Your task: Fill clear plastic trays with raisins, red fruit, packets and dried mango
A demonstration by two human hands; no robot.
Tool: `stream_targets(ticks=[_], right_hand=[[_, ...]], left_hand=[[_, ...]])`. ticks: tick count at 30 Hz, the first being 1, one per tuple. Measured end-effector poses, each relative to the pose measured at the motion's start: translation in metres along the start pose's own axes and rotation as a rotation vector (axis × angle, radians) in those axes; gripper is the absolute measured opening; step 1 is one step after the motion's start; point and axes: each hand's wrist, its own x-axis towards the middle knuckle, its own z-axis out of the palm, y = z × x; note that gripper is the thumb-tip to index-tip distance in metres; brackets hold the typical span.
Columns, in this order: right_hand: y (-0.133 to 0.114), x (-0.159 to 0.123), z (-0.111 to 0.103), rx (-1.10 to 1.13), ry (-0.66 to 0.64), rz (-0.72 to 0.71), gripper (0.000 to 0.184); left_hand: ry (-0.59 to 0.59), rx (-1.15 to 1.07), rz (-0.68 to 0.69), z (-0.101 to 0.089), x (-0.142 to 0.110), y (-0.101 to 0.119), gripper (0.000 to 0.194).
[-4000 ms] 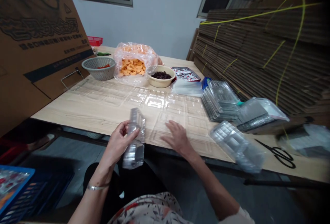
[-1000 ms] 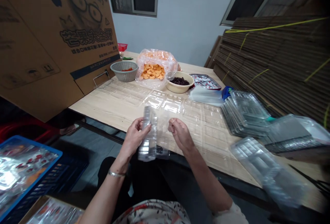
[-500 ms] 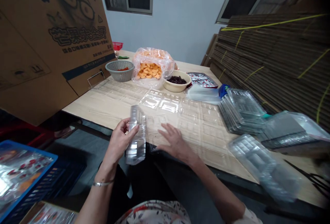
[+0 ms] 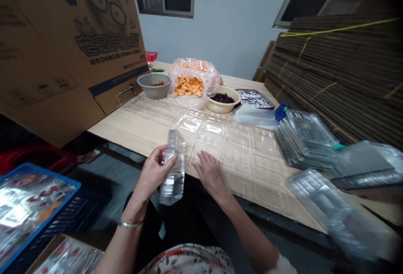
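My left hand [image 4: 159, 167] grips a stack of clear plastic trays [image 4: 172, 177], tilted on edge just in front of the table's near edge. The thumb lies across the stack's face. My right hand [image 4: 211, 173] is at the table edge, fingers stretched out and close together, at the near end of a clear plastic tray [image 4: 206, 143]. Whether the fingertips touch that tray I cannot tell. More clear trays [image 4: 237, 150] lie in rows on the wooden table [image 4: 126, 122], hard to tell apart.
Behind the trays are a grey basket [image 4: 154, 87], a bag of orange pieces [image 4: 190, 85] and a cream bowl [image 4: 222, 101] of dark pieces. Stacked trays [image 4: 307, 135] stand at right, near bundled cardboard [image 4: 340, 68]. A large carton [image 4: 75, 64] and blue crate [image 4: 72, 194] are at left.
The camera view has swung left, so the table's things appear farther right. My right hand's spread fingers have come closer together, and the tray by them now lies flat and sharper. The left hand keeps its stack.
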Motion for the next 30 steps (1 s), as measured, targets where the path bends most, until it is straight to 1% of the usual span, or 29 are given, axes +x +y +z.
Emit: stream_targets(ticks=[2,3,5,7,9,12,17,22,27,30], right_hand=[[-0.013,0.001,-0.014,0.396,0.041,0.074,0.024],[-0.020,0.002,-0.020,0.611,0.025,0.130,0.024],[-0.036,0.004,-0.028,0.993,-0.066,0.252,0.028],[-0.048,0.006,-0.029,1.245,-0.145,0.339,0.031],[-0.054,0.008,-0.026,1.373,-0.169,0.389,0.033],[-0.056,0.008,-0.018,1.446,-0.162,0.429,0.035],[-0.060,0.006,-0.011,1.485,-0.120,0.463,0.034],[-0.064,0.005,-0.005,1.419,-0.035,0.443,0.031],[-0.066,0.003,0.000,1.315,0.045,0.430,0.032],[-0.068,0.006,-0.003,1.302,0.061,0.422,0.032]], left_hand=[[-0.045,0.022,0.011,0.005,-0.003,-0.001,0.051],[-0.066,0.051,0.027,0.008,-0.005,-0.001,0.050],[-0.111,0.126,0.074,0.013,-0.010,-0.002,0.045],[-0.151,0.169,0.106,0.017,-0.014,-0.003,0.042],[-0.168,0.173,0.110,0.018,-0.018,-0.004,0.042],[-0.175,0.151,0.101,0.016,-0.020,-0.005,0.043],[-0.193,0.076,0.089,0.012,-0.021,-0.004,0.042],[-0.173,0.052,0.050,0.016,-0.021,-0.002,0.045],[-0.110,0.076,0.048,0.018,-0.020,-0.003,0.044],[-0.050,0.050,0.032,0.010,-0.017,-0.004,0.047]])
